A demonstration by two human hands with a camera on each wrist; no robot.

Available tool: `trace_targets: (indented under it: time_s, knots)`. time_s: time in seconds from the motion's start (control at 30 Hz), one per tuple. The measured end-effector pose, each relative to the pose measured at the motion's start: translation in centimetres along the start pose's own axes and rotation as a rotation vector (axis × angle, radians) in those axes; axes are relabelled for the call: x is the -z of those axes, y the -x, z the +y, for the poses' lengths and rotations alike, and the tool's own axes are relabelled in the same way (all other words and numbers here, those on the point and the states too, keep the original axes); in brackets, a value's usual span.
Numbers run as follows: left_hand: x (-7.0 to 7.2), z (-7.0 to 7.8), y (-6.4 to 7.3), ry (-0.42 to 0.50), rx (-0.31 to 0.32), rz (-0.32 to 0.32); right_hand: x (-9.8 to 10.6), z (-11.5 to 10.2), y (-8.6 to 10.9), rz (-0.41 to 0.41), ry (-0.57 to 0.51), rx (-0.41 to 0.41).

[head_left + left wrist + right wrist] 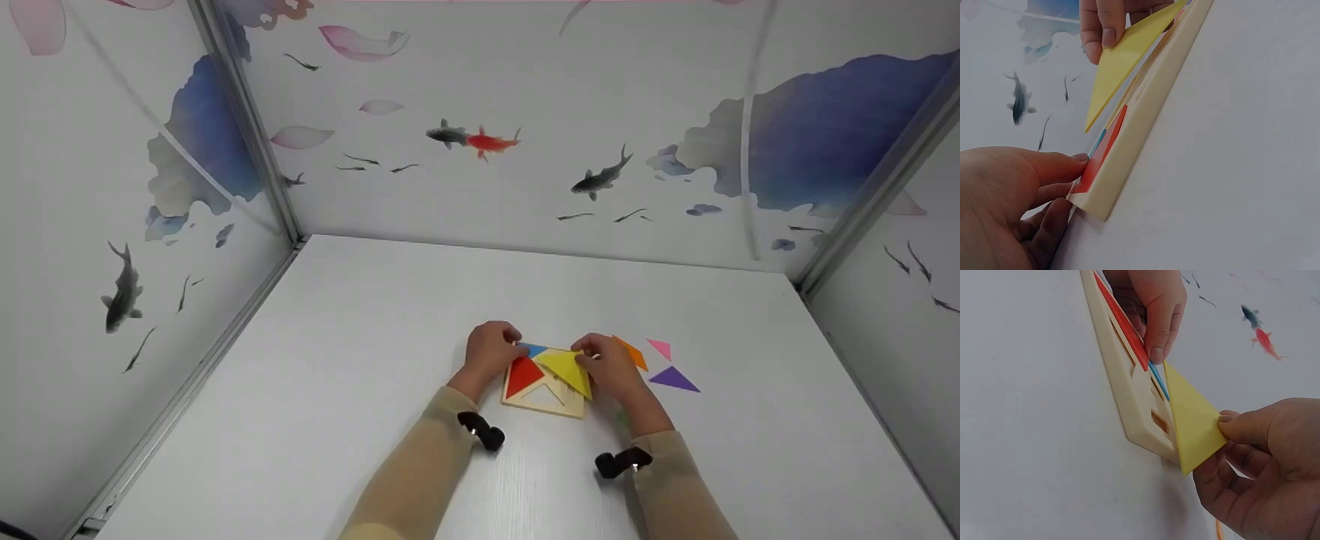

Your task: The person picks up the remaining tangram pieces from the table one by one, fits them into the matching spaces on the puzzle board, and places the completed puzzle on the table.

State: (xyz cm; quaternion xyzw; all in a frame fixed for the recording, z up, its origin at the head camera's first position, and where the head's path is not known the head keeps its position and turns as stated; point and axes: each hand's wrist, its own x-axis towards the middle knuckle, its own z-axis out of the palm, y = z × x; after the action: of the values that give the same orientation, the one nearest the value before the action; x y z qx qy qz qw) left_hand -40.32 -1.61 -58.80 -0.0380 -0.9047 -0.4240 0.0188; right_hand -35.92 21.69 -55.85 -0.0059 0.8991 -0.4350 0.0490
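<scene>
Tan sleeves nearest the head camera, a black wrist-worn device on each arm. Right hand pinches a flat yellow right-angled triangle at its square corner, thumb on one face, fingers behind; no slack visible in the grip. Triangle is over the right half of a pale wood-coloured board with cut-out recesses, tilted; left wrist view shows a gap under its edge.

Key relation: the triangle extends leftward and toward the person from the right fingertips. Long edge faces the person's left, slanting from far left to near right across the board; near tip sits about at the board's right edge, far-left tip just beside the left thumb. Right hand is the nearer one, already holding it.

Left hand grips the board's far left corner, thumb on top by a flat red piece and a flat blue piece, both on the board. That thumb crowds the triangle's left tip; the blue piece lies close by too.

Right of the board, on the white tabletop: orange flat piece partly behind the right hand, small pink triangle, purple triangle. Green bit by the right wrist, mostly hidden, shape unclear.
</scene>
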Motion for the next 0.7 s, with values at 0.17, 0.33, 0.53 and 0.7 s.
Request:
trace_targets:
  time_s: [0.17,0.33,0.53,0.7]
  knots:
    - [0.02,0.04,0.06,-0.005,-0.004,0.001,-0.17,-0.08,0.02,-0.006,-0.002,0.006]
    - [0.01,0.09,0.14,-0.003,0.004,-0.004,-0.45,-0.05,0.06,-0.023,-0.003,0.004]
    - [0.12,0.21,0.22,-0.007,-0.012,0.000,-0.56,-0.25,0.20,-0.033,-0.012,0.018]
    - [0.18,0.34,0.18,-0.014,0.003,0.000,-0.67,-0.42,0.15,-0.047,-0.013,0.025]
